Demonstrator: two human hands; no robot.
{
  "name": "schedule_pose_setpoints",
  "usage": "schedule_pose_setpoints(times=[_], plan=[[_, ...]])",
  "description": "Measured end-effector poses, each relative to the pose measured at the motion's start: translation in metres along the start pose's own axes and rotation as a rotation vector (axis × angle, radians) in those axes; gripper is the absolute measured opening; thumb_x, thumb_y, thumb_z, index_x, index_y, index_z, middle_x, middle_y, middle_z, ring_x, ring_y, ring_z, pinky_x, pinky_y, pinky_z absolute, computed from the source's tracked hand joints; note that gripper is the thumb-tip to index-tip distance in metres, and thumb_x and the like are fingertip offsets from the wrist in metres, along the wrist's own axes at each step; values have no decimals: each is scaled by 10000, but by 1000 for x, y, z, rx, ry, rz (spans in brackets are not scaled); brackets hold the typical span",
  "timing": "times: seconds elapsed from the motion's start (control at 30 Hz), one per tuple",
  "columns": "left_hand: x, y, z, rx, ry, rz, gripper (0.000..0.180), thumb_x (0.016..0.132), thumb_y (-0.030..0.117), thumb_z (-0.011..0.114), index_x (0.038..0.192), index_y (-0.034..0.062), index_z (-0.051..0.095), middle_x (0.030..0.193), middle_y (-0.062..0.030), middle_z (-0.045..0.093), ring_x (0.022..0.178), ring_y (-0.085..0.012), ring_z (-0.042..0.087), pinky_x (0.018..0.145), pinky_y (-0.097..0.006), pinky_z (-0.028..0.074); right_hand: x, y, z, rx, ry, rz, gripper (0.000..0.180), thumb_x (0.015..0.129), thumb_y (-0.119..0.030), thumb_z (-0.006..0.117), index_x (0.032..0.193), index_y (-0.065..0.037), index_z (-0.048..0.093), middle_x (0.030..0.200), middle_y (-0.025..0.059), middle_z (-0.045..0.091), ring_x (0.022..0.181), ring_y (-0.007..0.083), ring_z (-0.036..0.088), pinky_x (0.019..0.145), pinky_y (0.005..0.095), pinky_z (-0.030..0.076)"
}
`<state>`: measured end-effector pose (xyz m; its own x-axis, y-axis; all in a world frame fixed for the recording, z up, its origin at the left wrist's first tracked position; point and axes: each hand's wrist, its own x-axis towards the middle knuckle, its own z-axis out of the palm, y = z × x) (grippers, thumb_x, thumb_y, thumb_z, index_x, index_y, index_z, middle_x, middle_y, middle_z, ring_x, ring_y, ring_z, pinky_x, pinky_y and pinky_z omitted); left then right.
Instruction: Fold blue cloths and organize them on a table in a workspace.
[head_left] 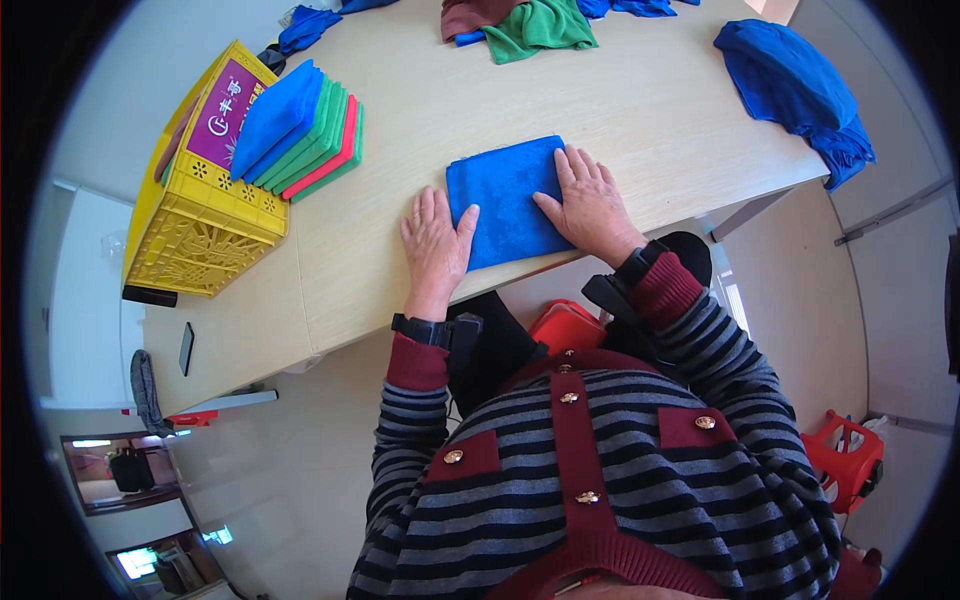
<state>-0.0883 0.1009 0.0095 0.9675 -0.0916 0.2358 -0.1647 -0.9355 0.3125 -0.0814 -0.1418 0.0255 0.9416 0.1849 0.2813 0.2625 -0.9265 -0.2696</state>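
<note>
Left hand [436, 243]: flat, fingers spread and extended, gripping nothing; thumb laid on the left edge of the folded blue square microfibre cloth [508, 202], palm on the pale wooden tabletop [640, 110].
Right hand [590, 205]: flat, fingers splayed, nothing clasped; pressing down on the cloth's right portion, thumb pointing inward across it.
Folded blue cloth: lies near the table's front edge, between the two hands, corners squared.
Step in hand, by judgement: smoothing and pressing a finished fold. The next move would call for lifting the cloth without letting its layers slip.
Stack of folded cloths [300, 130], blue, green and red: well to the left, leaning on a yellow perforated plastic crate [205, 225].
Loose cloths, unfolded: a green and brown heap [520, 25] at the far edge; a crumpled blue one [795, 85] at the right corner.
Dark flat phone [186, 348]: near the table's left front end.
</note>
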Motion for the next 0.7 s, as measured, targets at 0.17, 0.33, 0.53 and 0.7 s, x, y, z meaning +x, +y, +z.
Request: schedule_pose_setpoints(times=[0.17, 0.33, 0.53, 0.7], plan=[[2, 21, -18, -5, 65, 44, 773, 1033, 585, 405, 1510, -24, 408, 1590, -214, 380, 1501, -377, 297, 1223, -556, 185, 3, -4, -22, 27, 49, -23, 680, 1001, -408, 557, 1487, 47, 419, 1529, 250, 439, 1448, 398, 382, 1205, 489, 278], [22, 42, 4, -6, 41, 257, 748, 1034, 566, 423, 1496, -21, 434, 1585, -209, 389, 1499, -373, 302, 1221, -553, 191, 26, -20, -3, 16, 65, -172, 626, 998, -371, 549, 1464, 36, 457, 1529, 234, 449, 1454, 383, 378, 1202, 491, 275], [23, 38, 24, -48, 20, 266, 767, 1027, 584, 426, 1499, -21, 433, 1593, -205, 375, 1498, -373, 301, 1220, -548, 198, 21, -12, 22, -27, 32, -157, 616, 994, -370, 530, 1461, 27, 469, 1543, 215, 442, 1477, 364, 344, 1213, 483, 249], [25, 34, 18, -60, 30, 238, 783, 1024, 601, 415, 1508, -15, 423, 1603, -204, 359, 1500, -375, 295, 1219, -543, 200, 24, -16, 19, 4, 39, -167, 635, 990, -392, 519, 1468, 22, 467, 1553, 210, 432, 1490, 355, 325, 1222, 479, 232]])
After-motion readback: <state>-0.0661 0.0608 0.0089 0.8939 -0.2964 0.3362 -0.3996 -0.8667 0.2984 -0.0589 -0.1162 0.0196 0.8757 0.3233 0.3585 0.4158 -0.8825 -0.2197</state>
